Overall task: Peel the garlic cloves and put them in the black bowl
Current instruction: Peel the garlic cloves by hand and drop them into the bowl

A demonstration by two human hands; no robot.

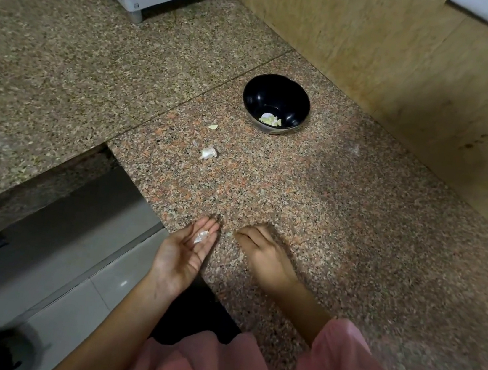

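our left hand (pixel 187 252) lies palm up, fingers straight, one white garlic skin (pixel 201 237) on them; our right hand (pixel 261 252) rests palm down on the speckled granite counter (pixel 356 215), gripping nothing. one round black bowl (pixel 291 98) holds peeled garlic cloves (pixel 271 120) we cannot count; one unpeeled white clove (pixel 208 153) lies nearer us.
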